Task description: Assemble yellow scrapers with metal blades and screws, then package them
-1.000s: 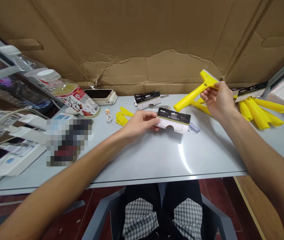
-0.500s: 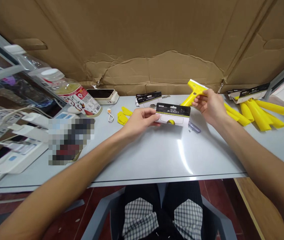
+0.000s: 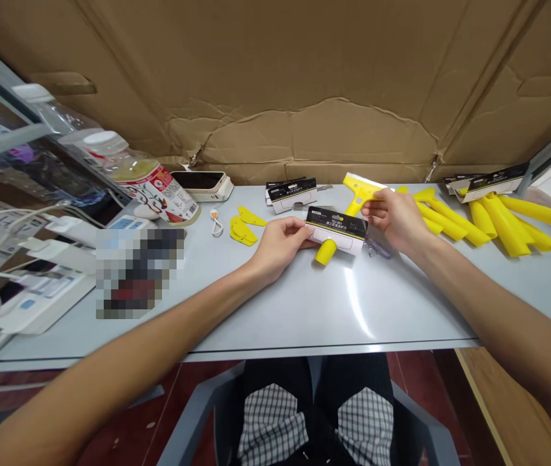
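Yellow scraper (image 3: 354,206) is held over the middle of the surface (image 3: 280,310), its handle (image 3: 324,254) partway through a printed card's (image 3: 348,243) cutout, the threading seemingly unfinished. The left hand (image 3: 282,244) pinches the card's edge; the right hand (image 3: 394,220), fingers closed, grips the scraper's head (image 3: 365,188). At far right, carded scrapers (image 3: 503,223) look done; loose yellow handles (image 3: 467,225) nearby show no cards, apparently remaining.

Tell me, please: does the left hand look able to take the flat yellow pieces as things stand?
Probably not at once: the left hand holds the printed card. The flat yellow pieces lie near that hand with no other thing over them, so letting go of the card would likely be enough.
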Demonstrator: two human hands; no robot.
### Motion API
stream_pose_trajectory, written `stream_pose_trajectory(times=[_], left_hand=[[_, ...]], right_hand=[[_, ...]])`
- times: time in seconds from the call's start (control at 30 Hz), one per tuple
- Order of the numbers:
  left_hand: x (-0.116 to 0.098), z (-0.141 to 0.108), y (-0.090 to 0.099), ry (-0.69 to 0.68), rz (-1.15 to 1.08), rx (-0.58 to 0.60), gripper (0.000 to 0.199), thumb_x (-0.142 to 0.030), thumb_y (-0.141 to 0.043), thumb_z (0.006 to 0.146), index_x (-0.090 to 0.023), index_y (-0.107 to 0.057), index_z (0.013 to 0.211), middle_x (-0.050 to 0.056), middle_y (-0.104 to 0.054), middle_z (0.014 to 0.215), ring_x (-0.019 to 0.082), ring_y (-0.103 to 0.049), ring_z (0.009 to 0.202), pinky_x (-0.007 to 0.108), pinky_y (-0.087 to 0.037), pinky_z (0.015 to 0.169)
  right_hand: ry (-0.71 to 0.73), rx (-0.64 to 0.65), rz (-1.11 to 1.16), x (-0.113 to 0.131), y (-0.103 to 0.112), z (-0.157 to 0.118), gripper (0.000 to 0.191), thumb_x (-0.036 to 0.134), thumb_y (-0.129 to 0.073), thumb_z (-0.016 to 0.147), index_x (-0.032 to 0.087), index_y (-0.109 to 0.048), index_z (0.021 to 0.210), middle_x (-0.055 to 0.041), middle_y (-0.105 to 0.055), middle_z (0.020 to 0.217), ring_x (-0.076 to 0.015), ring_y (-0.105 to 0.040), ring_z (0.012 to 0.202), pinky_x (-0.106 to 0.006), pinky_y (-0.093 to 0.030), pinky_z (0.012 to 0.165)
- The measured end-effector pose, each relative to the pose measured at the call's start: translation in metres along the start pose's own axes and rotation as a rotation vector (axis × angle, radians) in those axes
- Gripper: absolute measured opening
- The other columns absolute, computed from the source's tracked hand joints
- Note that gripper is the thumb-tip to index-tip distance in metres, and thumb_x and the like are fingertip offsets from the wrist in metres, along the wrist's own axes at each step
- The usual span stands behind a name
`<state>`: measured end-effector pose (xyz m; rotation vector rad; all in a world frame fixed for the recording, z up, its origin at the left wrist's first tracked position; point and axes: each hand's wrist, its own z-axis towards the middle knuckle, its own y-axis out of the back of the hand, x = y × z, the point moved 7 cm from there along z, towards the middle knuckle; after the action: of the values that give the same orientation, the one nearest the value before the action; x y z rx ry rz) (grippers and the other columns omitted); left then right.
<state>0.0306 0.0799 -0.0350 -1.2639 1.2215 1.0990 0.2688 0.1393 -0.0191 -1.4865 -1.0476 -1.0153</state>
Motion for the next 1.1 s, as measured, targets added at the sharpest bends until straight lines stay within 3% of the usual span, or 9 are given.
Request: stream_pose_trajectory(times=[0.2, 0.43, 0.63, 0.8, 0.9, 1.1], left_hand=[[0.01, 0.002, -0.006, 0.045, -0.113, 0.074, 0.023, -0.028, -0.09, 0.074, -0.018, -0.069, 0.078, 0.007, -0.081, 0.091, 0.024, -0.079, 0.087, 0.047, -0.06, 0.102], [0.006, 0.0, -0.012, 0.062, -0.189, 0.196, 0.028, -0.019, -0.091, 0.071, -0.016, -0.075, 0.093, 0.009, -0.082, 0.103, 0.026, -0.078, 0.103, 0.048, -0.056, 0.107], [0.0, 0.004, -0.009, 0.035, -0.241, 0.15, 0.026, -0.019, -0.091, 0.073, -0.016, -0.077, 0.094, 0.009, -0.082, 0.107, 0.024, -0.077, 0.103, 0.046, -0.056, 0.109], [0.0, 0.007, -0.003, 0.016, -0.295, 0.121, 0.023, -0.016, -0.094, 0.069, -0.015, -0.075, 0.083, 0.008, -0.082, 0.099, 0.021, -0.076, 0.097, 0.044, -0.056, 0.108], [-0.001, 0.009, 0.001, 0.025, -0.305, 0.075, 0.024, -0.014, -0.093, 0.068, -0.014, -0.071, 0.078, 0.007, -0.08, 0.093, 0.019, -0.076, 0.092, 0.041, -0.058, 0.103], [-0.005, 0.007, 0.005, 0.059, -0.328, -0.013, 0.04, -0.006, -0.088, 0.066, -0.018, -0.063, 0.095, 0.005, -0.079, 0.095, 0.021, -0.077, 0.089, 0.04, -0.063, 0.088]], right_hand=[[-0.072, -0.013, 0.005, -0.01, -0.008, -0.007, 0.012, 0.015, -0.063, 0.088, 0.021, -0.056, 0.08, -0.0034, -0.066, 0.071, -0.0149, -0.064, 0.063, -0.025, -0.056, 0.059], [-0.045, 0.074, 0.01, -0.011, -0.014, -0.013, 0.013, 0.018, -0.069, 0.087, 0.023, -0.059, 0.08, -0.0038, -0.068, 0.075, -0.0152, -0.067, 0.066, -0.027, -0.059, 0.063], [-0.063, 0.191, -0.069, -0.013, -0.028, -0.028, 0.026, 0.029, -0.082, 0.084, 0.027, -0.058, 0.075, -0.0031, -0.063, 0.069, -0.0181, -0.062, 0.063, -0.029, -0.052, 0.052], [-0.012, 0.286, -0.223, -0.007, -0.031, -0.029, 0.04, 0.045, -0.085, 0.083, 0.026, -0.053, 0.07, 0.0033, -0.042, 0.059, -0.0112, -0.036, 0.051, -0.025, -0.027, 0.044], [-0.016, 0.335, -0.245, -0.005, -0.03, -0.027, 0.043, 0.051, -0.08, 0.089, 0.024, -0.053, 0.069, 0.0033, -0.037, 0.061, -0.0105, -0.03, 0.053, -0.026, -0.016, 0.046], [0.113, 0.376, -0.418, 0.001, -0.031, -0.029, 0.055, 0.058, -0.073, 0.094, 0.024, -0.043, 0.063, 0.0028, -0.037, 0.059, -0.0111, -0.033, 0.052, -0.027, -0.021, 0.046]])
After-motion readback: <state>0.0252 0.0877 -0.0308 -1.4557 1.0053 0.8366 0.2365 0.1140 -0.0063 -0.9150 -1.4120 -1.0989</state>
